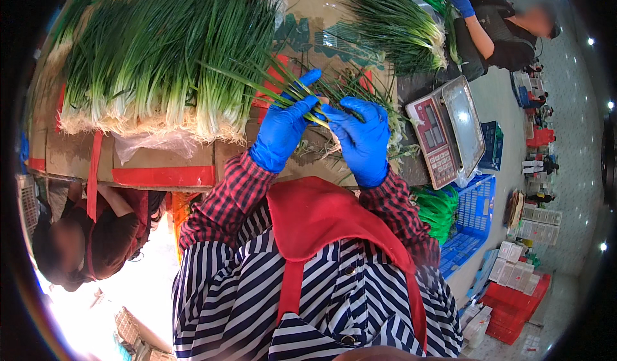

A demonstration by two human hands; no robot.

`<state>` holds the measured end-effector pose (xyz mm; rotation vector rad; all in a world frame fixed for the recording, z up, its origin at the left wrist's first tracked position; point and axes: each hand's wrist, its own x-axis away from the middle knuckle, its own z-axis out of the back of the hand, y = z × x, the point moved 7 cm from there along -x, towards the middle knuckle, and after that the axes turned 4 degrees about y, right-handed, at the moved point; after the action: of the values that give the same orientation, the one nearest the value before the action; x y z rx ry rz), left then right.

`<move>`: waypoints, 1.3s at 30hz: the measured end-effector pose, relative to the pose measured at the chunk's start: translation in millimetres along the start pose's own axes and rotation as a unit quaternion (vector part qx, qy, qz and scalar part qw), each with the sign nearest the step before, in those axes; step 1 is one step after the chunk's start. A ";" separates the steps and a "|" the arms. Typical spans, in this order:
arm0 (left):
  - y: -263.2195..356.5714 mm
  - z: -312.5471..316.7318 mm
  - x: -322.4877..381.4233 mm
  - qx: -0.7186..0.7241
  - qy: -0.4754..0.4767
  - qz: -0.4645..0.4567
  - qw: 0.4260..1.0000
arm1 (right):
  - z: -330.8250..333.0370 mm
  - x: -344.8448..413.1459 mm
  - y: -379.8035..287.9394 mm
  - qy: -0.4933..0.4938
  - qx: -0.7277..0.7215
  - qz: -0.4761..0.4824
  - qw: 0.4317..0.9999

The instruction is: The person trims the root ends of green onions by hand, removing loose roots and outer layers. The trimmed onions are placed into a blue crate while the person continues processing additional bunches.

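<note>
Both my hands wear blue gloves and meet above the cardboard-covered table. My left hand grips a few thin green onions, their leaves pointing up and to the left. At their lower ends, the fingers of my right hand pinch the stalks near the pale bases. Under and behind the right hand lies a loose heap of onion trimmings. A wide row of green onions, roots towards me, fills the table to the left of my hands.
A digital scale with a metal pan stands at right, a further onion bunch beyond it. Below is a blue plastic crate near green netting. One person works at upper right, another at lower left.
</note>
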<state>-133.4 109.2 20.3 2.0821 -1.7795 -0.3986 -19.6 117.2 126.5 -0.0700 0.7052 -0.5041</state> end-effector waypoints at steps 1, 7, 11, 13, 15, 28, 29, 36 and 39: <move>-0.9 0.6 -0.5 0.006 0.002 -0.001 1.000 | -1.0 0.6 -1.9 -0.002 0.020 0.020 1.000; -8.1 7.4 1.5 -0.060 0.080 0.016 0.995 | -14.3 2.4 -6.7 0.001 0.115 0.068 0.991; -4.3 7.0 1.9 -0.029 0.080 0.022 0.996 | -10.0 4.0 10.3 0.009 -0.047 -0.031 0.998; -0.3 9.2 0.5 -0.002 0.088 0.023 0.996 | -3.8 9.8 22.2 0.007 -0.137 -0.101 0.985; 2.0 10.0 -0.3 0.014 0.084 0.027 0.996 | -1.1 17.4 27.4 -0.016 -0.224 -0.137 0.965; 20.1 27.6 -5.4 0.058 0.055 -0.021 0.997 | 41.1 71.2 68.9 0.035 -0.756 -0.302 0.579; 25.4 25.6 -3.4 0.048 0.043 -0.030 0.997 | 43.5 75.8 82.5 0.035 -0.750 -0.305 0.586; 24.9 2.7 4.5 0.110 -0.020 -0.030 0.993 | 36.9 84.8 109.7 -0.119 0.075 -0.246 0.959; 15.9 0.0 4.6 0.128 -0.049 -0.015 0.991 | 30.1 56.3 71.5 -0.055 -0.069 -0.267 0.960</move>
<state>-146.6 102.6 27.6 2.3000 -1.9464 -0.2986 66.1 150.6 99.3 -0.4251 0.6092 -0.9594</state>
